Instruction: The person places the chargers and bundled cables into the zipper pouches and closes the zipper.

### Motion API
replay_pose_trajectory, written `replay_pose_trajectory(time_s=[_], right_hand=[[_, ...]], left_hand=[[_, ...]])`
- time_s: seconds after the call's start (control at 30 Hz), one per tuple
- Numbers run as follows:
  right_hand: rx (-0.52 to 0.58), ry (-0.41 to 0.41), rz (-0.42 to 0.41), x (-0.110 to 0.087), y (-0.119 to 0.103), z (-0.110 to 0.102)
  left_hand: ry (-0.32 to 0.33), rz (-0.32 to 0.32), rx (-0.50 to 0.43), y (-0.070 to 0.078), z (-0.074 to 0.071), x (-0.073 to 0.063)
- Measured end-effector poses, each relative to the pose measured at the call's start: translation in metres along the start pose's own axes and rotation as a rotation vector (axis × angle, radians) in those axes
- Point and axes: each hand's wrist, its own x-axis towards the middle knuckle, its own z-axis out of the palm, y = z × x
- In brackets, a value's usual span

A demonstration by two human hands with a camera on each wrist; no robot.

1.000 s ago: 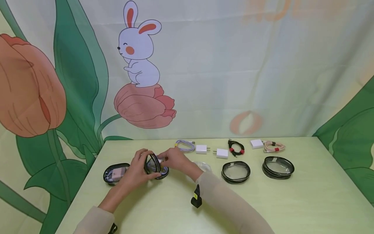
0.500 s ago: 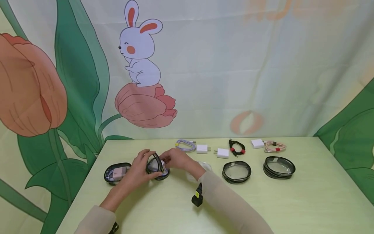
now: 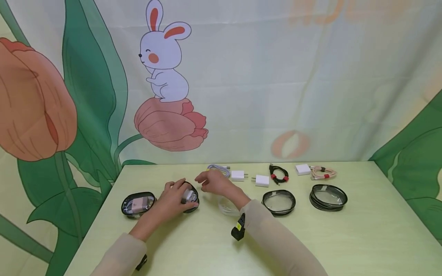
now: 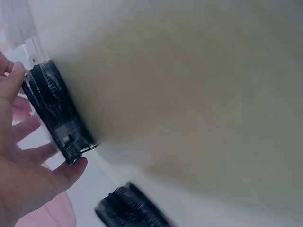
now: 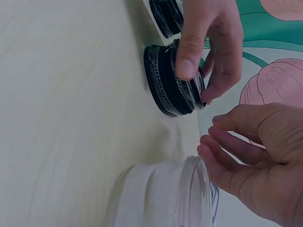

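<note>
Nearest, two tan cloth sleeves [image 3: 276, 241] are reaching over the pale green table [image 3: 197, 249]. Just past them, the left hand [image 3: 168, 201] is holding a small rounded case with black sides and a see-through window [image 3: 192, 196]; something pale is showing inside. Its fingers are bending over the far end and its thumb is pressing the close end, so the case's long way is running from the person toward the wall. I can't tell if the case is sitting on the table or hanging a tiny bit above it.

The right hand [image 3: 217, 183] is hovering just to the right of that case, with a little gap between. Its fingers are curving loosely and holding nothing. So the case is lying to its left, and the left hand is the closer one, because it is touching.

Under the right wrist, a round clear plastic case [image 5: 163, 198] is resting. To the left, an oval black case with a clear window [image 3: 129, 215] is lying near the left hand. Over on the right, two round black-sided cases [image 3: 278, 212] are resting. Farthest back, a coiled lilac cable [image 3: 220, 167] is lying beside a white plug block [image 3: 237, 176].
</note>
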Motion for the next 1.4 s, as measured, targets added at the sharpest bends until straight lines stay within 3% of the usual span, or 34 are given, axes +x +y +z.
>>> replay_pose_trajectory(time_s=[0.17,0.4,0.5,0.67,0.8,0.9,1.0,1.07,1.13,1.23,1.3,1.4], right_hand=[[0.021,-0.006,0.022,-0.005,-0.002,-0.001],[0.009,-0.008,0.004,-0.01,-0.004,-0.006],[-0.003,-0.008,-0.005,-0.011,-0.003,-0.008],[-0.013,-0.005,-0.012,-0.011,-0.003,-0.008],[-0.038,0.015,-0.031,-0.011,-0.001,-0.007],[-0.06,0.042,-0.045,-0.01,0.002,-0.007],[-0.062,0.056,-0.049,-0.012,0.002,-0.009],[-0.062,0.049,-0.056,-0.013,0.002,-0.01],[-0.057,0.034,-0.066,-0.015,0.002,-0.01],[-0.065,0.017,-0.091,-0.016,0.002,-0.009],[-0.074,0.016,-0.106,-0.016,0.001,-0.009],[-0.089,0.028,-0.116,-0.016,0.0,-0.008]], left_hand=[[-0.081,0.079,-0.001,-0.003,-0.015,-0.002],[-0.219,0.392,0.132,-0.018,-0.038,-0.002],[-0.222,0.476,0.196,-0.02,-0.042,0.0],[-0.173,0.442,0.283,-0.017,-0.041,0.003],[-0.169,0.329,0.38,-0.01,-0.032,0.01],[-0.169,0.22,0.413,-0.003,-0.026,0.015],[-0.145,0.158,0.439,0.003,-0.023,0.017],[-0.105,0.187,0.441,0.003,-0.024,0.017],[-0.084,0.269,0.416,0.0,-0.025,0.017],[-0.132,0.356,0.303,-0.01,-0.027,0.017],[-0.196,0.351,0.224,-0.016,-0.028,0.017],[-0.242,0.26,0.185,-0.019,-0.029,0.016]])
